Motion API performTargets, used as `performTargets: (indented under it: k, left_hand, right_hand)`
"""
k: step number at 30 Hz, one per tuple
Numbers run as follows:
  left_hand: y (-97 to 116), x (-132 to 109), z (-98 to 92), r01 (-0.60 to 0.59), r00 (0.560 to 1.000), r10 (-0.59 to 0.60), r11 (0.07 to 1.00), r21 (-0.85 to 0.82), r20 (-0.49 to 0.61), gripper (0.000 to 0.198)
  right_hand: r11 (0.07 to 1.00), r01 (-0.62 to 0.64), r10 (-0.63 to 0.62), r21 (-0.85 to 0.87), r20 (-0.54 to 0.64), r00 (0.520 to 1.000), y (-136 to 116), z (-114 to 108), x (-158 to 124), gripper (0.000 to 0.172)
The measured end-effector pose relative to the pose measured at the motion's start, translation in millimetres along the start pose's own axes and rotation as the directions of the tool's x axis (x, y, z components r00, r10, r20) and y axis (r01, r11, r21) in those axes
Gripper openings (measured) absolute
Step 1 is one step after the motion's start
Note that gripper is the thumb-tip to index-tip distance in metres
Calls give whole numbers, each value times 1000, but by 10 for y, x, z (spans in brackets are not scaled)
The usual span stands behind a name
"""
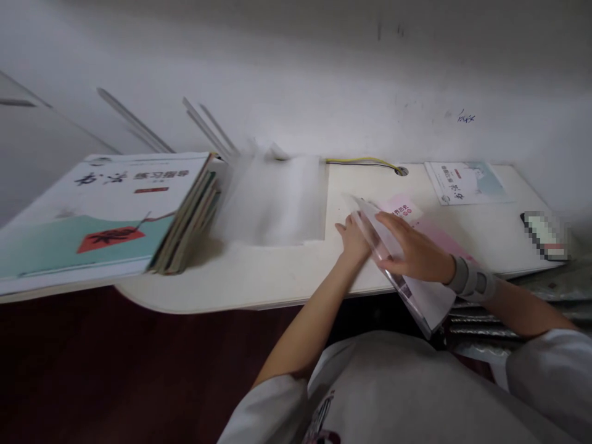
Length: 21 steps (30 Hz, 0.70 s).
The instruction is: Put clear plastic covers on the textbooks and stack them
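In front of my torso, a book in a clear plastic cover is tilted across the table's front edge, partly blurred. My right hand has its thumb and fingers on the upper side of this book. A grey band is on that wrist. My left hand is at the book's left edge, with a couple of fingers sticking out to the left and the others hidden behind the plastic. Beneath and behind the right hand is a pink book. To the left of my hands lie translucent plastic covers, smeared by motion.
A tall stack of books with a calligraphy workbook on top stands at the left. On the white table, another workbook and a phone lie at the right. A yellow-black cable runs along the wall into a hole.
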<state>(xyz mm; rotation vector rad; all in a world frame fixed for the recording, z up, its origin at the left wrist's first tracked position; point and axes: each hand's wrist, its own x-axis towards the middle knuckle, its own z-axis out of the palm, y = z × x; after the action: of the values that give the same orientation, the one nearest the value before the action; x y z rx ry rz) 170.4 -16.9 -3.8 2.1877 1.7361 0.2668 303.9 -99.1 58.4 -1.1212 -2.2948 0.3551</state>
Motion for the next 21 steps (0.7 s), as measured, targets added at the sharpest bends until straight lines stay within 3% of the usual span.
performTargets:
  k: [4, 7, 10, 13, 17, 21]
  left_hand:
    - [5, 9, 22, -15, 1000, 15, 1000, -1, -4, 46]
    - [46, -15, -4, -2, 1000, 3, 1000, -20, 5, 47]
    - [95, -41, -37, 10, 1000, -10, 1000, -16, -27, 62]
    - [91, -23, -49, 3, 998, -5, 1000, -27, -61, 76]
    - [-14, 57, -44, 1, 994, -16, 992, -130, -108, 69]
    - [-108, 104, 2, -13, 989, -7, 991, -133, -145, 59]
  right_hand:
    - [990, -37, 39, -135, 6, 999, -120, 228, -27, 71]
    - [986, -66, 59, -155, -50, 997, -118, 221, -59, 63]
    - [981, -127, 112, -148, -108, 988, -27, 26, -112, 50]
    - [939, -278, 245, -204, -172, 954, 169, -306, -165, 39]
    - [883, -387, 337, -264, -217, 916, 558, -720, -182, 17]
    - [910, -374, 339, -182, -197, 920, 907, -847, -180, 24]
